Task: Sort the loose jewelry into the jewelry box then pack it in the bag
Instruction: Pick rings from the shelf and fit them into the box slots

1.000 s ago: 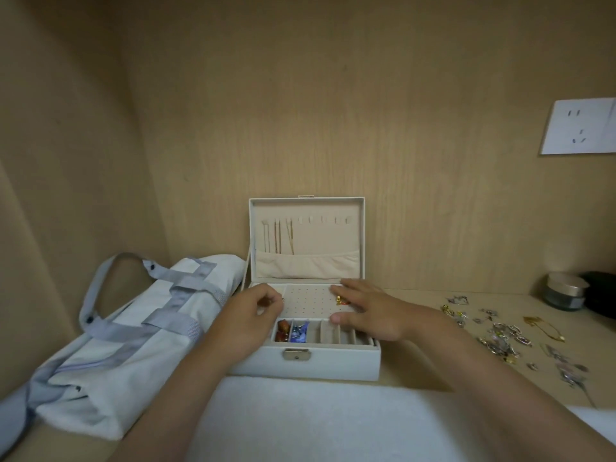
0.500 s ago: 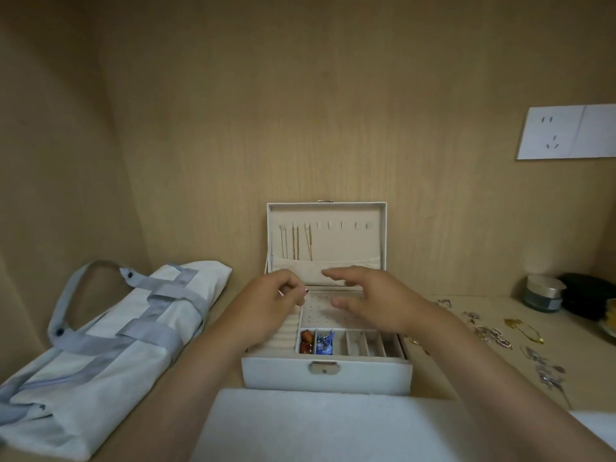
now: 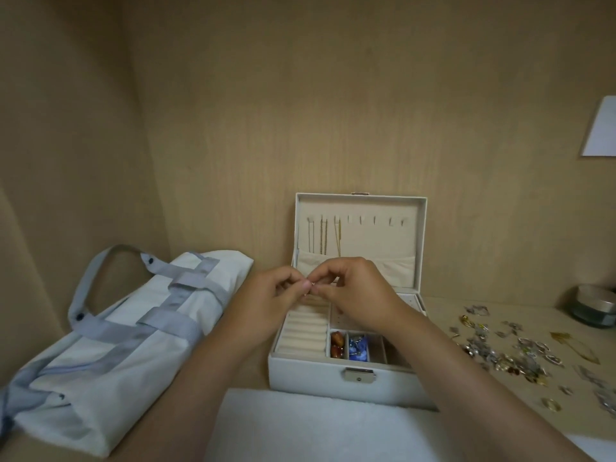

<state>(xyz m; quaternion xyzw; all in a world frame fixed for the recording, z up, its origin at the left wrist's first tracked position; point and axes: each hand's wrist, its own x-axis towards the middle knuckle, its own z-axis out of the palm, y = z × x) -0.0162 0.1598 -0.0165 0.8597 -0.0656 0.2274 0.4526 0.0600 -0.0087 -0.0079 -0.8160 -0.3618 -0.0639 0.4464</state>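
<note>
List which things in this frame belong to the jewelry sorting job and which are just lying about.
Belongs to the job: open jewelry box; loose jewelry pile right of it; small piece pinched above the box, too small to identify; bag on the left.
Just lying about: lidded round tin; white cloth in front; white wall plate.

the person shows only as two hands and two forearms, all bare. the left hand (image 3: 276, 295) is above the left half of the jewelry box (image 3: 310, 378), and the right hand (image 3: 353, 291) is above its middle. the left forearm (image 3: 200, 378) shows to the left of the box and the right forearm (image 3: 466, 378) in front of its right corner. both are uncovered from the wrist to the picture's edge. the left thumbnail (image 3: 305, 287) looks short and plain.
</note>
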